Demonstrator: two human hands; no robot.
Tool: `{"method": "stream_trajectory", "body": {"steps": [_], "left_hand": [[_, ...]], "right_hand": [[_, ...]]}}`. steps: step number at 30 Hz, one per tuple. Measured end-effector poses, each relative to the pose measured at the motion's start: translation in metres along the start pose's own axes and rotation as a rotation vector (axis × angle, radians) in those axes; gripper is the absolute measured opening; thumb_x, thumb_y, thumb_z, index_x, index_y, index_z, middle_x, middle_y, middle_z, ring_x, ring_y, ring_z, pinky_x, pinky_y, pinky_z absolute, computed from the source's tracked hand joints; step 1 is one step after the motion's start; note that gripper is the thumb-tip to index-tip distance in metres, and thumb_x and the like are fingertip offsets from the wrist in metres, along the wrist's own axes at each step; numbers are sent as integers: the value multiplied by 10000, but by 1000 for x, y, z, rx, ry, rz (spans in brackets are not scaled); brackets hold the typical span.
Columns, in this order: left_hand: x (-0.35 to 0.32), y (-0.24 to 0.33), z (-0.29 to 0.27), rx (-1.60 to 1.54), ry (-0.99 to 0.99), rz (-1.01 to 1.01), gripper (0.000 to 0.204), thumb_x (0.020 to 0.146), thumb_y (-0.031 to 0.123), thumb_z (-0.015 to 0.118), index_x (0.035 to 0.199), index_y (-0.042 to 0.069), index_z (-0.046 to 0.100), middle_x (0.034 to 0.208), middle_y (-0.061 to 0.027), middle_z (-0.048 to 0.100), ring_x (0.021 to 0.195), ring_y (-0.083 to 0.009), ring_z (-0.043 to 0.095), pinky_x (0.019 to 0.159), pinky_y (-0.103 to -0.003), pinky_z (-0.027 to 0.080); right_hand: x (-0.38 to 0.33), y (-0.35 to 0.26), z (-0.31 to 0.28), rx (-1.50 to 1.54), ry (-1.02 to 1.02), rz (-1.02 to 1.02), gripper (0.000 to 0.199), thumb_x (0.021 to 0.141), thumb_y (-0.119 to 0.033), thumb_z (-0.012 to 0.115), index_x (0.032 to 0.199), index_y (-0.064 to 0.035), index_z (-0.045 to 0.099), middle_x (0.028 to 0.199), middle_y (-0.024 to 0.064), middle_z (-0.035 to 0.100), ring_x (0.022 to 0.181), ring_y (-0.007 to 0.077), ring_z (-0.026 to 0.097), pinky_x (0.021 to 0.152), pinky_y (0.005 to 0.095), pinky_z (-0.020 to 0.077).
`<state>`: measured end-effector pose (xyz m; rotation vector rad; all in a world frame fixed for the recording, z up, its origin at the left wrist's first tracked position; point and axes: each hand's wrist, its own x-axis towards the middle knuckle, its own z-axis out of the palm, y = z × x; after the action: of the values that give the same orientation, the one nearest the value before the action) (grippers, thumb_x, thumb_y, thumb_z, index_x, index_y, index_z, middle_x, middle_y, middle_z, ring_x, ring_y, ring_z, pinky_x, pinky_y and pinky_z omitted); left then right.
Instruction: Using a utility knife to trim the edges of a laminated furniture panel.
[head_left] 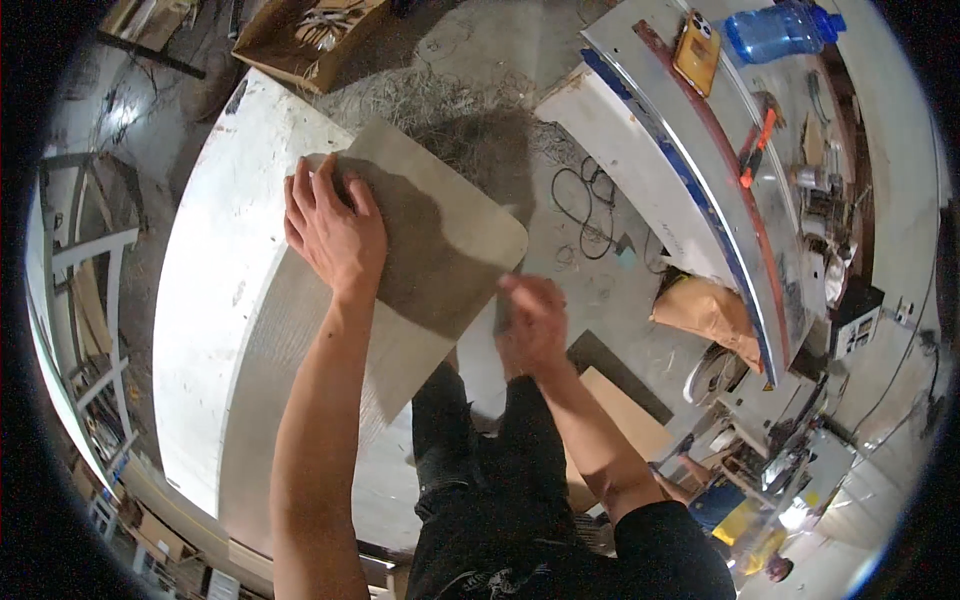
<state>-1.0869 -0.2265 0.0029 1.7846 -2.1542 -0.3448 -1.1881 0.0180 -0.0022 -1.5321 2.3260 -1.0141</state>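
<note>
Left hand [338, 232] spread, fingers bent, atop the grey panel [435, 250].
That panel juts past the white counter [200, 290]; near its rounded corner the right hand [533, 322] blurs, open or closed I can't tell.

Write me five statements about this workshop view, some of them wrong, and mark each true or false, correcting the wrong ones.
1. The left hand lies on the grey panel. True.

2. The right hand holds an orange-and-black tool. False: the orange-and-black tool lies away at the right; the right hand, blurred, is by the panel's lower right edge.

3. The smartphone lies with its camera side up. True.

4. The plastic water bottle near the phone is red. False: the water bottle is blue.

5. The cardboard box at the top of the view has things in it. True.
</note>
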Motion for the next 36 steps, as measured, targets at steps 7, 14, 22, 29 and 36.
{"method": "stream_trajectory", "body": {"steps": [7,14,22,29,36], "left_hand": [[-2,-5,5,-36,44,21,412,982,329,548,1355,167,612,1537,-112,467,1488,-301,323,1219,-477,197],[-1,-11,6,-94,7,17,457,980,360,546,1384,149,588,1572,-121,422,1507,-308,281,1224,-484,188],[-73,-195,-86,56,-212,558,536,1036,328,548,1530,146,447,1586,-182,399,1489,-369,326,1219,-486,265],[-193,-390,-192,237,-245,281,653,1013,469,451,1549,100,407,1598,-219,339,1477,-399,301,1208,-544,197],[-194,-399,-194,162,-167,285,611,928,348,546,1512,180,478,1560,-153,416,1450,-368,355,1208,-504,222]], "right_hand": [[22,28,27,205,278,228,219,974,40,546,1135,10,692,1099,163,676,1014,294,653,879,346,513],[-102,-100,78,143,91,207,262,875,14,580,1080,-104,693,1006,93,685,938,317,634,884,456,422],[-131,-108,71,74,307,176,282,879,8,607,1113,-91,728,1003,90,708,953,308,642,816,439,471],[-59,-51,47,-34,418,125,264,914,-17,607,1151,-83,702,1010,138,712,909,363,665,775,473,523],[-87,-89,108,62,481,210,197,950,-11,566,1113,-14,676,1021,164,691,932,371,649,810,465,500]]}}
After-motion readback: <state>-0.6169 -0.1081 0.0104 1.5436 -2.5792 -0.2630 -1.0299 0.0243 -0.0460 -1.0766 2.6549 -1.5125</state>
